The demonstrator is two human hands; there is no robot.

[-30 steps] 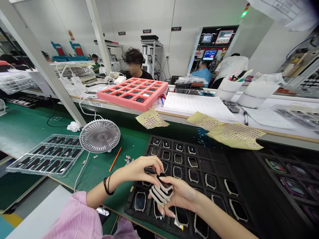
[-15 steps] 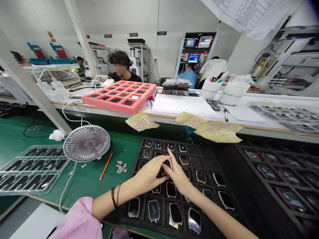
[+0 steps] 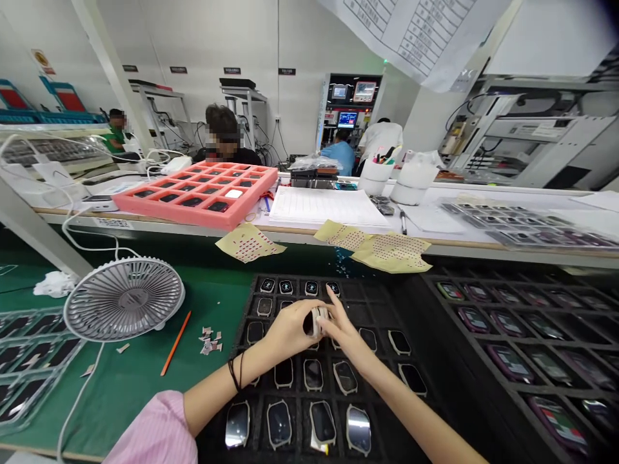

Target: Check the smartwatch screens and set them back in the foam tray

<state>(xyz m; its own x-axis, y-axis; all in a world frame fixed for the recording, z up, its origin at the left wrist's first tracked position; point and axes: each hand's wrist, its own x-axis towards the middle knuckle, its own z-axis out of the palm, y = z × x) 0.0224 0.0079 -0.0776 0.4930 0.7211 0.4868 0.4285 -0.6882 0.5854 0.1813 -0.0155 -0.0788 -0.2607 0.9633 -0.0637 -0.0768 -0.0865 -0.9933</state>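
Left hand (image 3: pixel 290 330) grips a white-rimmed watch body (image 3: pixel 315 321) at 12 o'clock above the black foam tray (image 3: pixel 372 303), right hand (image 3: pixel 345 338) narrowly pinching its edge; rim-only handling best spares the dark glass.

Wall signs (image 3: pixel 178 69), bench label (image 3: pixel 112 223): all illegible
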